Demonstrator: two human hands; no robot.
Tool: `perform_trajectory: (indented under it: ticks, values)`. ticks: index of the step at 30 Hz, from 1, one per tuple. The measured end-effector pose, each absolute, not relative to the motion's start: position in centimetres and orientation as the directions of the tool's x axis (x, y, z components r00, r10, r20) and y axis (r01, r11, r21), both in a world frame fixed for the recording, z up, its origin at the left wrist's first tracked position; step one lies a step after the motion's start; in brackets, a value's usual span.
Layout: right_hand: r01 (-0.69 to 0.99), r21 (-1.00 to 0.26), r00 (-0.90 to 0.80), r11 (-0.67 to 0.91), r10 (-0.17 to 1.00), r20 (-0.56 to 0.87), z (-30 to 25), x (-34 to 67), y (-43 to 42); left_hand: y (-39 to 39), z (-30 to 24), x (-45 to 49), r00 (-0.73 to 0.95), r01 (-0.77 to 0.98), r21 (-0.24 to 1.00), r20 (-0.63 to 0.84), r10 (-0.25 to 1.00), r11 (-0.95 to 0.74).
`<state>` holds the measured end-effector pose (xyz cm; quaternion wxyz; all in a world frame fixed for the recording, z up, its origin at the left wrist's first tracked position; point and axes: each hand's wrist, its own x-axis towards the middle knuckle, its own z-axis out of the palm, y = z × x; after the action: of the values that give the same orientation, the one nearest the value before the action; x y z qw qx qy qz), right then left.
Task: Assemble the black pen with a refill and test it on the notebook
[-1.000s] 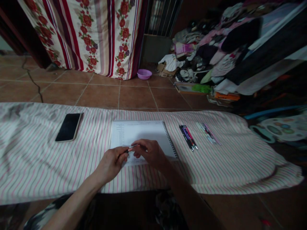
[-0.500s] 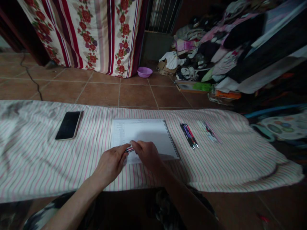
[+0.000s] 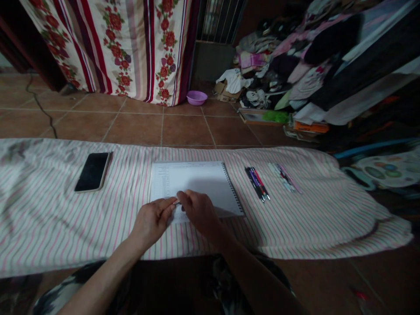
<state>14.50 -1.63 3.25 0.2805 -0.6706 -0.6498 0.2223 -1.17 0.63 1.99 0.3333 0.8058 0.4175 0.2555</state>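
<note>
My left hand [image 3: 151,221] and my right hand [image 3: 197,211] meet over the near edge of a spiral-bound notebook [image 3: 200,181] that lies open on a pink-striped cloth [image 3: 65,218]. Both hands pinch a pen [image 3: 177,202] between their fingertips; only a short pale piece of it shows between them. The notebook's left page has faint lines of writing.
A black phone [image 3: 92,171] lies face up on the cloth at the left. A few pens [image 3: 257,183] and a flat packet [image 3: 285,178] lie right of the notebook. Beyond the cloth are tiled floor, a floral curtain [image 3: 131,48], a purple bowl [image 3: 197,97] and a clothes pile [image 3: 288,65].
My hands have drawn closer together, so less of the pen shows between them now. The view has shifted slightly; nothing else on the cloth has moved.
</note>
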Motion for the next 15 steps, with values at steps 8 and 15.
perform_trajectory:
  ticks: [8, 15]
  values:
    - [0.486, -0.782, -0.131, 0.392, 0.917, 0.378, 2.5, 16.0, -1.5, 1.3, 2.2, -1.1, 0.484, 0.392, 0.913, -0.097, 0.870, -0.117]
    - [0.550, -0.804, -0.122, 0.225, 0.974, 0.190, 3.0, 15.9, -1.6, 0.6, 2.9, -1.4, 0.568, 0.560, 0.755, -0.048, 0.822, -0.342]
